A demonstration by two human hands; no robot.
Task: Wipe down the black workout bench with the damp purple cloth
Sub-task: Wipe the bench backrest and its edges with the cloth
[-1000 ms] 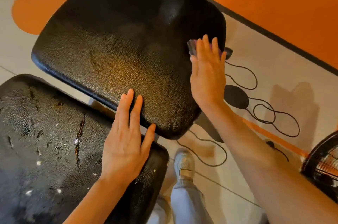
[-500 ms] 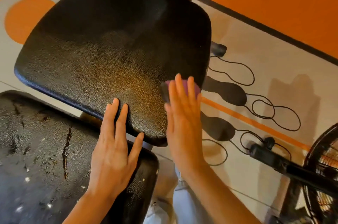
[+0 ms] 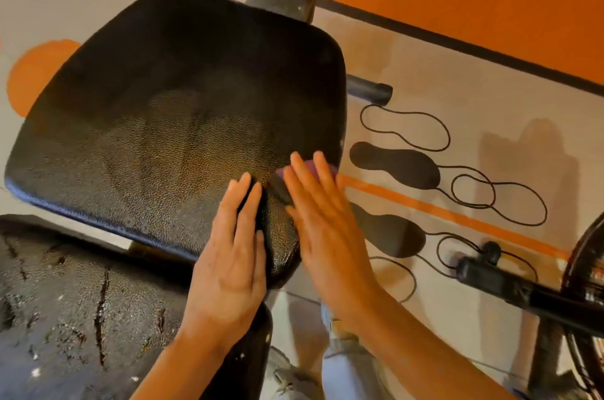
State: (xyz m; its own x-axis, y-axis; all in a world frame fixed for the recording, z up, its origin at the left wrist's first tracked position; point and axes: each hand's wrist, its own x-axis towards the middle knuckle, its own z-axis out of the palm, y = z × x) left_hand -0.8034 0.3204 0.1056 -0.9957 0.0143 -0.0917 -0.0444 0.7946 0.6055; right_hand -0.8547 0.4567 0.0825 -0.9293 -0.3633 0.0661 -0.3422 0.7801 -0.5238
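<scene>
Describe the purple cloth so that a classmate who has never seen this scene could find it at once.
Find the large black pebbled bench pad in the middle of the view. At its near right corner, the right hand lies flat with straight fingers. The purple cloth peeks out between those fingertips, the only purple thing there.

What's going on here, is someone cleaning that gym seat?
Yes. A person is wiping a black workout bench pad with a purple cloth. The right hand lies flat on the cloth, pressing it against the pad near its right edge; only a bit of purple shows past the fingers. The left hand rests flat beside it on the pad's near corner. A second, cracked pad lies at lower left.
</scene>
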